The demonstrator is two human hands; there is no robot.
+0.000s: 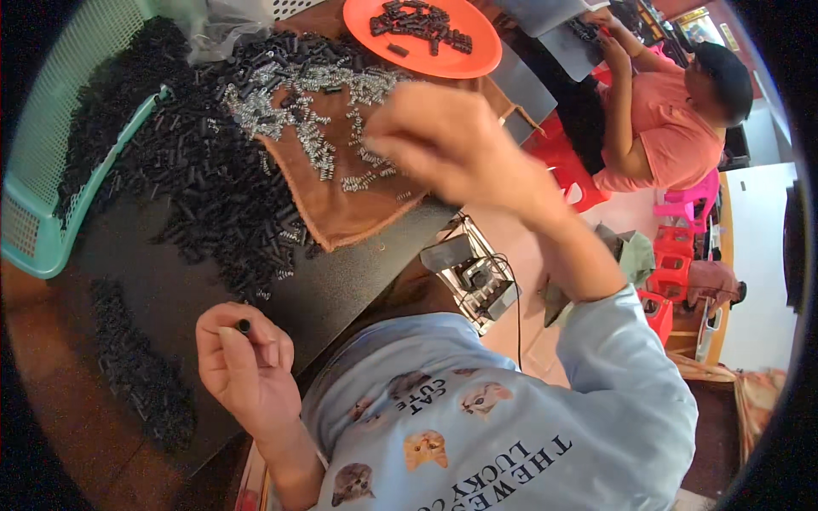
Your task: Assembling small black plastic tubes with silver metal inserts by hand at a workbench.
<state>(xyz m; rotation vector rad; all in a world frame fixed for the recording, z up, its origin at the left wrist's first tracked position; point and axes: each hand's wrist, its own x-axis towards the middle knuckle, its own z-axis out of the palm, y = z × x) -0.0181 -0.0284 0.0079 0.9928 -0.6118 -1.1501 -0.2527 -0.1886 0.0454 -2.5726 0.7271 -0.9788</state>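
Note:
My left hand (249, 366) is closed near the table's front edge, pinching a small black tube (244, 325) whose round end points up between thumb and fingers. Over the brown cloth (341, 217) hangs my right hand (456, 145), smeared by motion, so what its fingers hold, if anything, is hidden. Many small metal springs (315, 153) lie scattered on that cloth, close to the right hand's fingers. A big heap of small black plastic parts (204, 187) spreads left of the cloth, with a few springs mixed in.
A green plastic basket (64, 230) lies tipped at the left, black parts spilling from it. An orange plate (473, 60) with black parts sits at the far edge. Another black pile (141, 366) lies at left. A co-worker in a pink shirt (673, 128) sits at right, near red stools (673, 255).

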